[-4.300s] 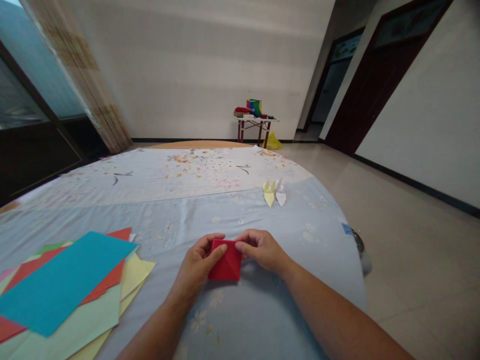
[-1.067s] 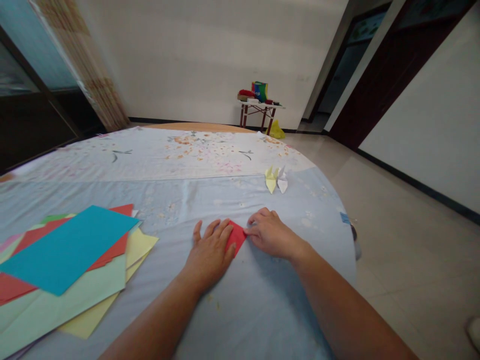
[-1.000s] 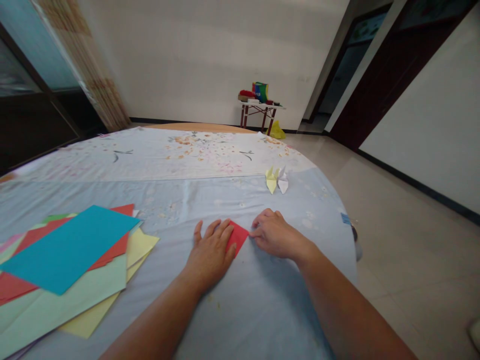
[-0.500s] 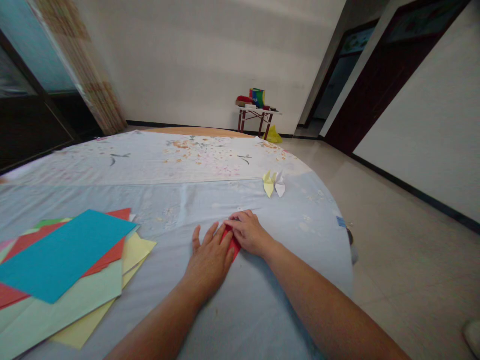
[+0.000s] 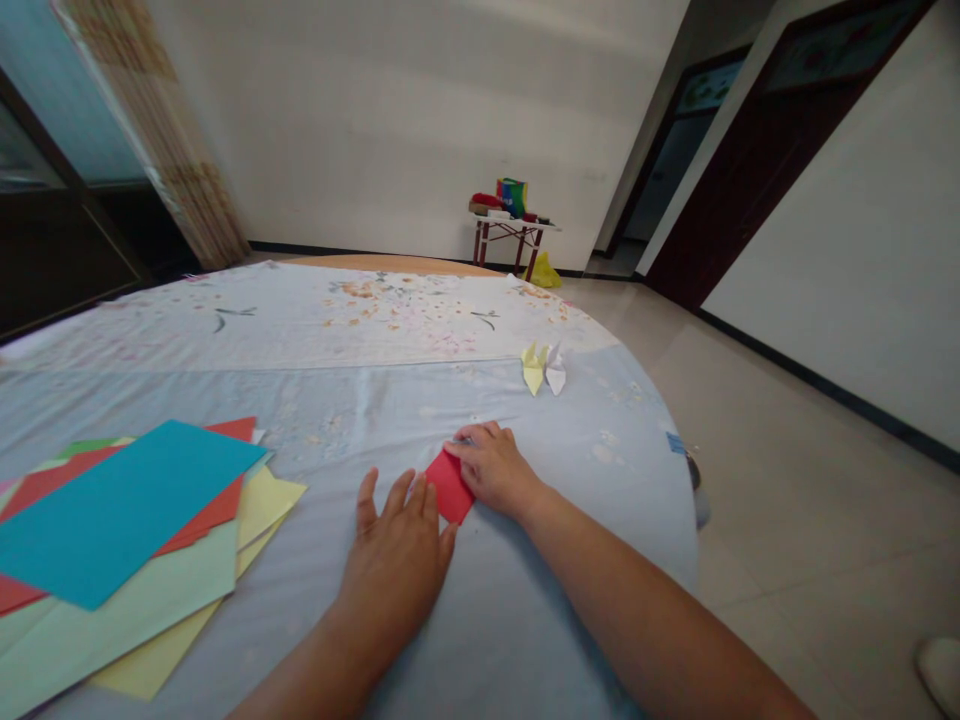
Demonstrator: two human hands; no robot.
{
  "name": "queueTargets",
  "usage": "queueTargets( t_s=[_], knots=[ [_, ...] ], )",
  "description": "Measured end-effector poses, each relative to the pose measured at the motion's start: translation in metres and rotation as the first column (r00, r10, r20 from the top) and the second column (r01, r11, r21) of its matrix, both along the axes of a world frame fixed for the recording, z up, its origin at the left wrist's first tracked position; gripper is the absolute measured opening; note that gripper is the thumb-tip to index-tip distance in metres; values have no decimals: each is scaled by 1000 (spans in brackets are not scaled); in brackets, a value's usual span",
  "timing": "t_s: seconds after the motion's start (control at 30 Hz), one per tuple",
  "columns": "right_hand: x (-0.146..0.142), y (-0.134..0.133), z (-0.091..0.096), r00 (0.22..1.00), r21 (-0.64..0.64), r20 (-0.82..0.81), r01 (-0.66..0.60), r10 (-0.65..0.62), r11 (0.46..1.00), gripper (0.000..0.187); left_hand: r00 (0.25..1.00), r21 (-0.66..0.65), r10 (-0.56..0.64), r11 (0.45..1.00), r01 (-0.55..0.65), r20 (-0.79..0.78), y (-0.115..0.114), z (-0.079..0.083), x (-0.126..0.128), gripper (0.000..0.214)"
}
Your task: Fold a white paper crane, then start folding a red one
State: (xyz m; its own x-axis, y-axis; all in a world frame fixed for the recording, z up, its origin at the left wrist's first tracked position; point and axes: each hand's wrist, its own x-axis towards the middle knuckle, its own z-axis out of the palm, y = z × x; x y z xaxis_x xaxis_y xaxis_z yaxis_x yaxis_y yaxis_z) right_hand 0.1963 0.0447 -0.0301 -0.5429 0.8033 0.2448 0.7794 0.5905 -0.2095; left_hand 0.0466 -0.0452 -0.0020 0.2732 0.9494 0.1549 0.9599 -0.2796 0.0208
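Observation:
A small folded piece of red paper (image 5: pixel 450 488) lies on the tablecloth between my hands. My right hand (image 5: pixel 491 468) is closed at its upper right edge, with the thumb and fingers together on the corner. My left hand (image 5: pixel 397 545) rests with fingers spread at the paper's left side, its fingertips at the edge and the thumb by the lower corner. Farther off on the cloth stand a yellow folded paper figure (image 5: pixel 533 370) and a white folded paper figure (image 5: pixel 555 370), side by side.
To the left, a blue sheet (image 5: pixel 135 510) tops a loose pile of coloured paper, with a pale green sheet (image 5: pixel 172 590) beneath. The round table's floral tablecloth (image 5: pixel 300 340) reaches far back. A small side table (image 5: pixel 514 222) holding a colourful bag stands by the wall.
My left hand has slid left and toward me off the red paper, uncovering more of it. The right hand keeps its place at the upper corner.

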Motion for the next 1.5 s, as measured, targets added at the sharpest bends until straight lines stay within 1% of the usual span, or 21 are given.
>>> queueTargets(
  t_s=[0.13, 0.23, 0.3, 0.37, 0.43, 0.57, 0.67, 0.77, 0.93, 1.07, 1.13, 1.3, 1.5],
  knots=[
    [0, 0, 0, 1000, -9, 12, 1, -1, 1000, 36, 997, -43, -33, 999, 30, -65, -5, 12, -5, 36],
    [-1, 0, 0, 1000, -9, 6, -2, 2, 1000, 35, 996, -48, -40, 998, 37, -77, -4, 26, -8, 33],
    [-1, 1, 0, 1000, -7, -2, -5, 5, 1000, 35, 998, -11, -30, 999, 30, -57, 0, 33, -8, 34],
    [0, 1, -1, 1000, -8, -11, -8, 8, 1000, 35, 1000, 57, -22, 998, 23, -15, 5, 34, -5, 31],
    [1, 2, -2, 1000, -11, -26, -11, 11, 1000, 33, 998, 88, -46, 995, 43, 31, 10, 29, -1, 28],
    [5, 3, -2, 996, -11, -85, -31, 30, 999, 31, 995, 19, -91, 996, 91, 31, 16, 10, 2, 27],
    [11, 2, -1, 989, -22, -139, -63, 59, 998, 32, 995, -10, -92, 996, 92, 27, 17, 1, 1, 26],
    [18, 4, -1, 982, -54, -173, -91, 80, 994, 38, 995, -29, -90, 995, 91, 32, 17, 1, -1, 26],
    [32, 10, 2, 982, -102, -191, -33, 13, 994, 29, 990, -75, -113, 990, 119, 86, 22, 3, -8, 28],
    [39, 9, 10, 959, -147, -268, -135, 92, 980, 28, 975, -80, -128, 986, 145, 184, 31, 3, -15, 30],
    [40, 7, 14, 947, -155, -302, -164, 111, 974, 27, 969, -69, -131, 986, 149, 211, 33, 1, -17, 31],
    [40, 5, 19, 945, -182, -284, -216, 159, 959, 24, 960, -31, -149, 987, 160, 236, 32, -5, -15, 31],
    [45, 5, 25, 923, -223, -276, -333, 268, 916, 38, 949, -39, -191, 978, 207, 251, 32, -10, -15, 36]
  ],
)
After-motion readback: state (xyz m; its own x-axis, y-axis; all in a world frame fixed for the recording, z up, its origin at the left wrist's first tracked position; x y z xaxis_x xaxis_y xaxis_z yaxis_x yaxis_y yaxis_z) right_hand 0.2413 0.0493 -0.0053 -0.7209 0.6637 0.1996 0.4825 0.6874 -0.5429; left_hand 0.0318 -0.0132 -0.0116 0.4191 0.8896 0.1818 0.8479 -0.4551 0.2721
